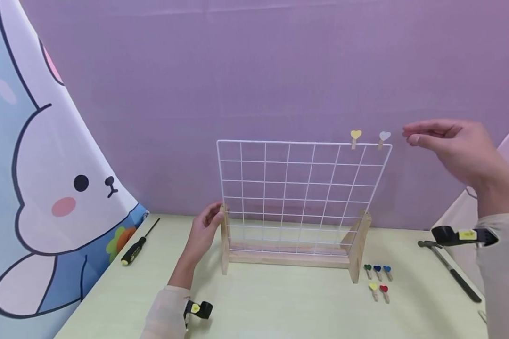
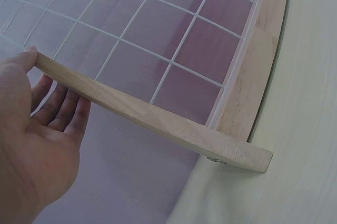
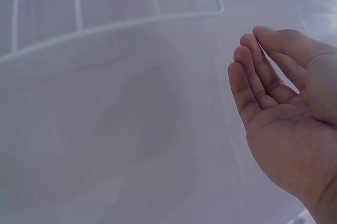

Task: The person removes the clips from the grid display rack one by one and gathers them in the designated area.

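Note:
A white wire grid panel (image 1: 288, 176) stands upright in a wooden stand (image 1: 288, 258). My left hand (image 1: 206, 223) grips the top of the stand's left post (image 2: 152, 116), thumb on one side and fingers curled at the other. Clipped on the grid's top wire near its right corner are a yellow heart clothespin (image 1: 355, 137) and a white heart clothespin (image 1: 383, 138). Just right of the white one, my right hand (image 1: 462, 146) hovers in the air with nothing in it, fingers nearly straight and the thumb close to them, as the right wrist view shows too.
On the table right of the stand lie several heart clothespins (image 1: 377, 268) in two rows: green, dark blue, blue, then yellow and red. A hammer (image 1: 451, 270) lies at the right edge, a screwdriver (image 1: 137, 247) at the left. Behind hangs a purple cloth (image 1: 258, 70).

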Demonstrator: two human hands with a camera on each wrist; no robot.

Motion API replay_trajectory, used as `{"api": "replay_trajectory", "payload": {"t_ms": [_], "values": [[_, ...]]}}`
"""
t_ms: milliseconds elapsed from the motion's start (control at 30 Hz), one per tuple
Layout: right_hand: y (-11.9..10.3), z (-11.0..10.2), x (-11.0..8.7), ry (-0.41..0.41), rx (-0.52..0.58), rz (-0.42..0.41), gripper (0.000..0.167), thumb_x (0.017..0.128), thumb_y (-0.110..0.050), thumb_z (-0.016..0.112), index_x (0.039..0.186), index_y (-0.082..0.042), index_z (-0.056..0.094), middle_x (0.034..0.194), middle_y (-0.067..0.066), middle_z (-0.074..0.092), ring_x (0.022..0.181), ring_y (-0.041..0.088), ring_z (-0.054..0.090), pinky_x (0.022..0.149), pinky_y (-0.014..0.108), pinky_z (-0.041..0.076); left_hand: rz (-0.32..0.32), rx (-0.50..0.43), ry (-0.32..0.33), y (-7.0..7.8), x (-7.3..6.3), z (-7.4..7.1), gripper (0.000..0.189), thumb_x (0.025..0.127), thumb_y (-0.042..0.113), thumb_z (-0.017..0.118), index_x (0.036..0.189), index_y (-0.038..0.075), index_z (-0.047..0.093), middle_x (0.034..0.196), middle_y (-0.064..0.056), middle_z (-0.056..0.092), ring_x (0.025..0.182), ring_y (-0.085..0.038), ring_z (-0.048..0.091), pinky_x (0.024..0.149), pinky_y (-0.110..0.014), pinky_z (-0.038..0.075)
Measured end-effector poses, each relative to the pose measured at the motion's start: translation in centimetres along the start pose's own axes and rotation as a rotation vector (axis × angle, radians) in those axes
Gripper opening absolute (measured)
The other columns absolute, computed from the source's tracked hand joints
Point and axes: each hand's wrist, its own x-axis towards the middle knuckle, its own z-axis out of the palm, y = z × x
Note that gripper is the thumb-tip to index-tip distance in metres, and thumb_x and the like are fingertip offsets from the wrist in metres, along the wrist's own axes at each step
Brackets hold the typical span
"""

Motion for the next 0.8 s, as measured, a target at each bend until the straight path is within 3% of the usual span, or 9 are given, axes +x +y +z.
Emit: {"api": "replay_trajectory", "payload": {"t_ms": [133, 300, 400, 567, 800], "values": [[-1.7, 0.3, 0.8, -0.023, 0.003, 0.03, 0.045, 0.097, -0.039, 0.072, 0.138, -0.021, 0.068, 0.115, -0.033, 0.071, 0.111, -0.012, 0.056, 0.096, 0.0, 0.032, 0.0, 0.001, -0.006, -0.1, 0.0, 0.0, 0.044, 0.107, 0.023, 0.058, 0.146, 0.003, 0.053, 0.137, -0.021, 0.063, 0.114, -0.003, 0.061, 0.1, -0.011, 0.05], [-3.2, 1.0, 1.8, -0.079, 0.056, 0.028, 0.048, 0.098, -0.039, 0.071, 0.141, -0.02, 0.065, 0.121, -0.027, 0.072, 0.118, -0.007, 0.054, 0.128, 0.026, 0.018, 0.006, -0.001, -0.008, 0.0, 0.1, 0.1, 0.043, 0.107, 0.023, 0.057, 0.145, 0.004, 0.054, 0.137, -0.02, 0.064, 0.114, -0.004, 0.061, 0.1, -0.012, 0.05], [-3.9, 1.5, 2.5, -0.114, 0.094, 0.003, 0.046, 0.098, -0.034, 0.072, 0.141, -0.017, 0.065, 0.122, -0.025, 0.072, 0.119, -0.006, 0.055, 0.124, 0.022, 0.024, 0.006, 0.005, -0.008, 0.0, 0.1, 0.1, 0.043, 0.107, 0.024, 0.057, 0.145, 0.004, 0.054, 0.137, -0.02, 0.064, 0.114, -0.004, 0.061, 0.1, -0.012, 0.05], [-5.1, 2.2, 3.3, -0.167, 0.1, -0.021, 0.043, 0.098, -0.03, 0.073, 0.138, -0.016, 0.067, 0.12, -0.022, 0.074, 0.115, -0.005, 0.06, 0.102, 0.008, 0.037, 0.003, 0.003, -0.014, 0.0, 0.1, 0.2, 0.044, 0.107, 0.022, 0.057, 0.145, 0.001, 0.052, 0.138, -0.021, 0.063, 0.114, -0.003, 0.061, 0.101, -0.011, 0.05], [-6.3, 2.7, 4.2, -0.211, -0.014, -0.02, 0.041, 0.096, -0.037, 0.073, 0.134, -0.022, 0.07, 0.118, -0.026, 0.074, 0.113, -0.007, 0.06, 0.088, 0.005, 0.042, 0.009, 0.005, -0.009, 0.0, 0.2, 0.3, 0.044, 0.107, 0.022, 0.057, 0.145, 0.0, 0.053, 0.137, -0.021, 0.064, 0.113, -0.003, 0.061, 0.1, -0.012, 0.05]]}}
